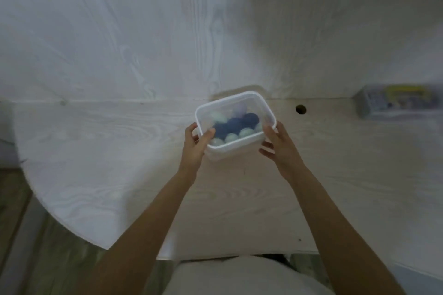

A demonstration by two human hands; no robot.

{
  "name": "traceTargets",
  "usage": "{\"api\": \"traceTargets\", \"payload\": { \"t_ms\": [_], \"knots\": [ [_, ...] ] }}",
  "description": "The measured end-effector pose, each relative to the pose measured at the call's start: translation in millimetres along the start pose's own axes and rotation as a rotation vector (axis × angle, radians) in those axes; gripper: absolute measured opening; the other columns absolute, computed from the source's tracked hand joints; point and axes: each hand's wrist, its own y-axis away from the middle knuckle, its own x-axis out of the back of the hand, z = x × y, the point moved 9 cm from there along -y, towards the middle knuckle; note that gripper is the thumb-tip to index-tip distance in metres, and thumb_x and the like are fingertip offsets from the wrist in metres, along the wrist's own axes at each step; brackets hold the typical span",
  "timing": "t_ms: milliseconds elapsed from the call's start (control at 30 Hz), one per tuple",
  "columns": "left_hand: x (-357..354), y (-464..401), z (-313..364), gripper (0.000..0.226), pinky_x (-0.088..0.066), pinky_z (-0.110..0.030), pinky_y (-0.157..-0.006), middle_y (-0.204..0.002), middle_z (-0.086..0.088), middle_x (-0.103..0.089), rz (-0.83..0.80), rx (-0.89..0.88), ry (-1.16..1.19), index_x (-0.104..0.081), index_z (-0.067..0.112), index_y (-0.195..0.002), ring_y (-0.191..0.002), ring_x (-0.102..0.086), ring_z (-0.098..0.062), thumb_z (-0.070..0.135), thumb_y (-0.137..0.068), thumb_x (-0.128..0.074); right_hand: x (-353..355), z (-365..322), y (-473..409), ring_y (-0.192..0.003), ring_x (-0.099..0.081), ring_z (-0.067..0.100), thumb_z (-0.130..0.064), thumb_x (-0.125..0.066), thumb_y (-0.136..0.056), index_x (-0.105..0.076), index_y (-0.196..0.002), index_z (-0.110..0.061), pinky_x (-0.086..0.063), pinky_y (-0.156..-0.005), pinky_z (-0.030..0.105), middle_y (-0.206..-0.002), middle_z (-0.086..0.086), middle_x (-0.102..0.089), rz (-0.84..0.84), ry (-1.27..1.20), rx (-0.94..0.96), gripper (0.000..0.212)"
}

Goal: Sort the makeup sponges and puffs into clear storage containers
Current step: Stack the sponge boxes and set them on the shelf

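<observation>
Clear container (263,105) sits centre frame, slightly right, held between both hands over the pale wood desk (96,151). I can't tell if its base rests on the desk or is lifted just off it.

Grip: left hand (195,148) wraps the lower-left corner, thumb over the rim and lying against the wall, fingers curled round the far side. Right hand (279,145) clasps the right side, fingertips at the rim corner, other fingers curled underneath.

Contents: dark blue sponges (233,124) in the middle, mint ones (231,137) along the near wall, one pale lilac (239,110) toward the back. No lid visible on it as far as I can see. Frame is blurred, so I'm not counting pieces.

Risks, my read:
- It looks tilted toward the camera. With an open top, more tilt would roll the sponges out over the near rim.
- Smooth plastic walls, corner-only hold on the left. A slip there would twist the box and dump it.
- Squeezing the thin walls could flex them and pop a sponge up.

Orientation: roughly rectangular, corners rounded, rotated in frame. Long axis runs lower left to upper right; opening faces up and a bit toward the camera.

Blurred packet (395,100) at right edge, cable hole (301,109) beside it, both well apart from the box.
</observation>
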Motion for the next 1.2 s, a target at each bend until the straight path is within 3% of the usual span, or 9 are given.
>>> {"api": "traceTargets", "payload": {
  "t_ms": [233, 500, 700, 867, 967, 1100, 1200],
  "knots": [
    [-158, 32, 3, 0.036, -0.043, -0.006, -0.048, -0.089, 0.007, -0.06, -0.311, -0.04, -0.123, -0.036, 0.02, -0.121, -0.059, -0.06, 0.012, 0.023, -0.091, -0.057, 158, -4, 49, -0.102, -0.061, 0.02, -0.039, -0.052, -0.092, -0.05, -0.121, -0.034, -0.051, -0.086, 0.038, -0.108, -0.006, -0.062, 0.328, -0.128, 0.107, 0.03],
    [-336, 59, 18, 0.046, -0.049, -0.013, -0.071, -0.114, 0.008, -0.059, -0.488, -0.134, -0.076, -0.035, 0.024, -0.138, -0.092, -0.06, 0.003, 0.039, -0.096, -0.042, 324, -50, 61, -0.109, -0.059, 0.024, -0.04, -0.048, -0.094, -0.05, -0.12, -0.032, -0.05, -0.092, 0.044, -0.113, -0.003, -0.06, 0.488, -0.152, 0.225, 0.027],
    [-442, 71, 35, 0.052, -0.045, -0.027, -0.094, -0.111, 0.017, -0.056, -0.548, -0.206, -0.063, -0.031, 0.024, -0.142, -0.103, -0.056, -0.001, 0.041, -0.095, -0.041, 421, -85, 38, -0.109, -0.058, 0.015, -0.043, -0.046, -0.095, -0.052, -0.118, -0.031, -0.049, -0.093, 0.039, -0.122, -0.003, -0.059, 0.492, -0.15, 0.252, 0.026],
    [-501, 69, 43, 0.052, -0.048, -0.009, -0.07, -0.116, 0.006, -0.055, -0.552, -0.22, -0.053, -0.03, 0.019, -0.14, -0.097, -0.057, -0.001, 0.029, -0.093, -0.05, 476, -108, 8, -0.109, -0.06, 0.015, -0.047, -0.047, -0.093, -0.052, -0.116, -0.036, -0.051, -0.093, 0.039, -0.12, -0.005, -0.06, 0.43, -0.165, 0.308, 0.026],
    [-528, 58, 47, 0.055, -0.046, -0.005, -0.061, -0.122, 0.002, -0.05, -0.512, -0.218, -0.1, -0.029, 0.02, -0.14, -0.091, -0.054, 0.002, 0.032, -0.092, -0.052, 501, -116, -15, -0.112, -0.059, 0.024, -0.045, -0.047, -0.094, -0.05, -0.125, -0.026, -0.054, -0.088, 0.04, -0.125, 0.004, -0.057, 0.472, -0.183, 0.291, 0.036],
    [-550, 38, 44, 0.06, -0.043, -0.014, -0.069, -0.137, -0.006, -0.044, -0.48, -0.149, -0.106, -0.029, 0.022, -0.142, -0.105, -0.053, -0.014, 0.037, -0.09, -0.055, 511, -122, -43, -0.104, -0.059, 0.012, -0.044, -0.041, -0.097, -0.041, -0.137, -0.02, -0.054, -0.077, 0.022, -0.126, -0.001, -0.053, 0.45, -0.195, 0.286, 0.047],
    [-555, 24, 36, 0.059, -0.046, -0.02, -0.076, -0.138, -0.009, -0.047, -0.472, -0.116, -0.117, -0.029, 0.021, -0.143, -0.11, -0.054, -0.019, 0.037, -0.091, -0.053, 511, -118, -53, -0.097, -0.059, 0.009, -0.04, -0.041, -0.098, -0.044, -0.135, -0.014, -0.051, -0.08, 0.022, -0.124, 0.001, -0.055, 0.494, -0.192, 0.282, 0.046]
  ]
}}
